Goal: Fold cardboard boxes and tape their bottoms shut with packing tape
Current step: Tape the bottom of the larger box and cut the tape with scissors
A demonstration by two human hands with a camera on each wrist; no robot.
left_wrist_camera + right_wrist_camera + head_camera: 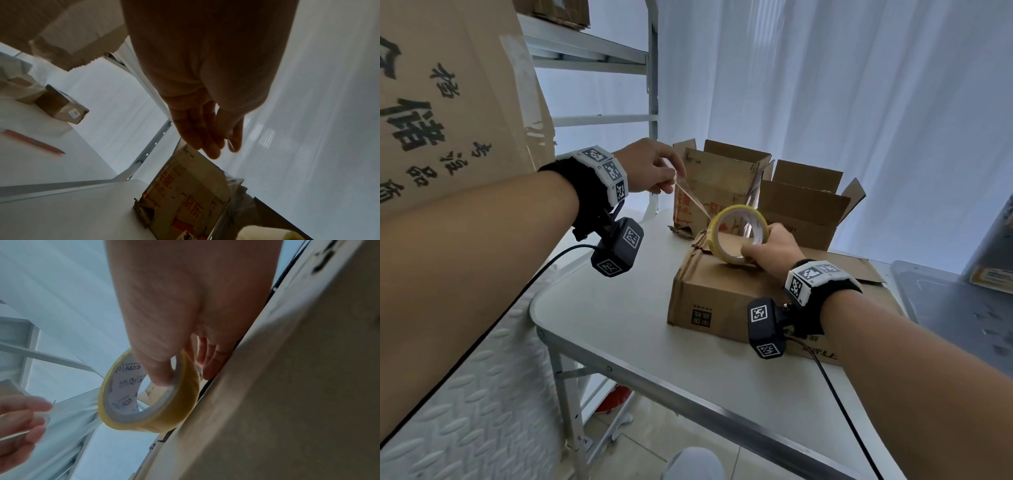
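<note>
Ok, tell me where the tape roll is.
Head view, centre: the tape roll is in the right hand, over the near box.

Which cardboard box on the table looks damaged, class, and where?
The box with red print, behind the tape roll, is torn and ragged at its lower left corner. The flat box in front also has a crumpled, torn top corner near the roll.
</note>
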